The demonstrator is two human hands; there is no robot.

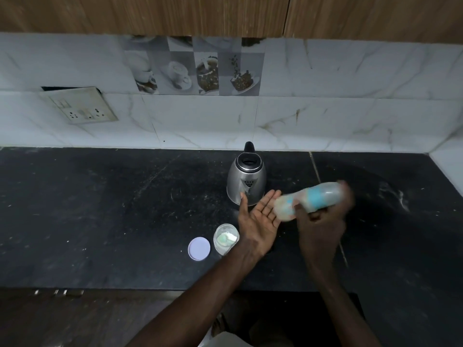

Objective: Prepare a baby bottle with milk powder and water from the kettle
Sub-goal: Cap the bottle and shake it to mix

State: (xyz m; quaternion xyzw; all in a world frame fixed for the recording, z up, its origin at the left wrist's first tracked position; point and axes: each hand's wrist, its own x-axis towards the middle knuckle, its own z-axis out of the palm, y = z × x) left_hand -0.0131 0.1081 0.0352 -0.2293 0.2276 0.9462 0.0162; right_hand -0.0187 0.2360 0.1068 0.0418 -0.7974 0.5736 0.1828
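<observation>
My right hand (323, 216) grips a baby bottle (310, 196) with a blue ring; the bottle lies almost sideways in the air and is motion-blurred, its left end pointing at my left palm. My left hand (258, 219) is held flat, palm up, fingers straight, just left of that end. A steel kettle (246, 180) with a black handle stands on the black counter (112, 209) right behind my left hand. A small clear jar (225, 238) with white powder and a scoop inside stands open near my left wrist. Its pale round lid (199, 248) lies flat to the left.
A tiled wall runs along the back of the counter, with a tilted socket plate (80, 106) at the left. Wooden cabinets hang above. The counter's front edge runs across below the jar, and a side wall closes the right end.
</observation>
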